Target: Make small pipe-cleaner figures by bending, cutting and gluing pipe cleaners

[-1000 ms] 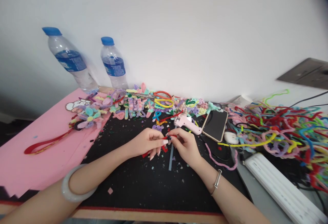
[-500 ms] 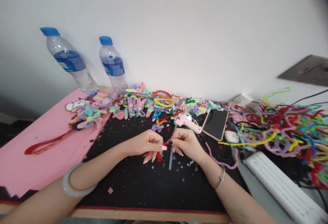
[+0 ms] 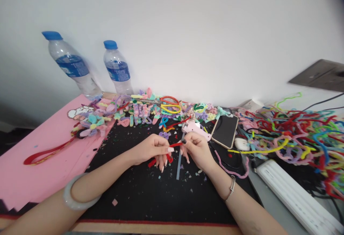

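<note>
A red pipe cleaner (image 3: 176,144) stretches between my two hands above the black mat. My left hand (image 3: 156,150) pinches it between thumb and fingers, and more of the red fuzzy stem hangs bent below those fingers. At its other end, my right hand (image 3: 194,149) grips it between thumb and forefinger. Just beyond the right fingers lies a pink glue gun (image 3: 195,128), with a clear glue stick (image 3: 178,167) on the mat under the hands. Part of the red stem is hidden behind my left fingers.
Pastel pipe-cleaner pieces (image 3: 142,111) line the wall, with scissors (image 3: 170,105) on top. Two bottles (image 3: 118,70) stand behind at left, near pink sheets (image 3: 53,134). To the right are a phone (image 3: 225,131), tangled pipe cleaners (image 3: 290,134) and a white power strip (image 3: 292,192).
My hands have drawn slightly apart, so a longer straight stretch of red pipe cleaner shows between them. More of its red end shows under my left fingers.
</note>
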Available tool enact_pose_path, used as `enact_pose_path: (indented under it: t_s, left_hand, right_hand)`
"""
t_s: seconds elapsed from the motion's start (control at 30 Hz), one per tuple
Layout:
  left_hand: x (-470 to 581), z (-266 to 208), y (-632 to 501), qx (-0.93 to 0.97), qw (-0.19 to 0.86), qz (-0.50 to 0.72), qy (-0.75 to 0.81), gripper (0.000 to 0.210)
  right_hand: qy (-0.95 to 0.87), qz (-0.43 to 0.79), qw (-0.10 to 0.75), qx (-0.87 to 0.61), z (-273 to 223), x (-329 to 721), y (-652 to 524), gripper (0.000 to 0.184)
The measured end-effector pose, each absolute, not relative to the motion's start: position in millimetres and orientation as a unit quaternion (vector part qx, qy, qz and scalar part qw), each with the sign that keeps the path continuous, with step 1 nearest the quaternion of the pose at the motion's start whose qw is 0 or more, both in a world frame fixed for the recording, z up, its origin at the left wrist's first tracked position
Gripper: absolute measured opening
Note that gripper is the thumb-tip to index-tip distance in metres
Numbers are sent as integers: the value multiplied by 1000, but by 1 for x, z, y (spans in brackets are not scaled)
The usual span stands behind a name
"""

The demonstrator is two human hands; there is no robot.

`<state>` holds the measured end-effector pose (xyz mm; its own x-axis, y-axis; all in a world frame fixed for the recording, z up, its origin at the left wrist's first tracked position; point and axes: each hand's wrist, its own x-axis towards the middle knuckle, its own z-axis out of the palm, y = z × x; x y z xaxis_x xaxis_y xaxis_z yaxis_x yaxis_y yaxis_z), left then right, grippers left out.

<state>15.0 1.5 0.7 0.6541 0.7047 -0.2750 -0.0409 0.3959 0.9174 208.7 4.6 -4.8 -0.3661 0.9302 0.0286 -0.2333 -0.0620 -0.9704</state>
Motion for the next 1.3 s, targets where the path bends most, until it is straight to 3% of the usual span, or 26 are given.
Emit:
enact_pose_path:
  t_s: [0.13, 0.33, 0.57, 0.7, 0.8, 0.93, 1.17, 1.3]
  left_hand:
    - [15, -1, 4, 469, 752, 290, 362, 26]
    - [16, -2, 5, 461, 731, 319, 390, 22]
    - [17, -1, 4, 538, 686, 284, 398, 29]
    - [12, 3, 6, 591, 612, 322, 415, 30]
    - [5, 6, 10, 658, 468, 368, 460, 29]
    - [-3, 11, 11, 777, 332, 288, 450, 22]
    - [-8, 13, 1, 845, 265, 203, 417, 24]
    - [-9, 9, -2, 859, 270, 179, 398, 11]
  right_hand:
    - [-481, 627, 497, -357, -2, 211, 6, 21]
    - [-648, 512, 398, -399, -6, 205, -3, 13]
    - [-756, 373, 345, -413, -4, 205, -8, 4]
    - [-700, 413, 377, -445, -7, 206, -7, 6]
    - [-628, 451, 437, -459, -9, 206, -5, 8]
    - [-590, 453, 479, -467, -9, 207, -2, 10]
    - [-583, 442, 496, -468, -9, 208, 0, 9]
    - [-589, 446, 485, -468, -11, 209, 1, 10]
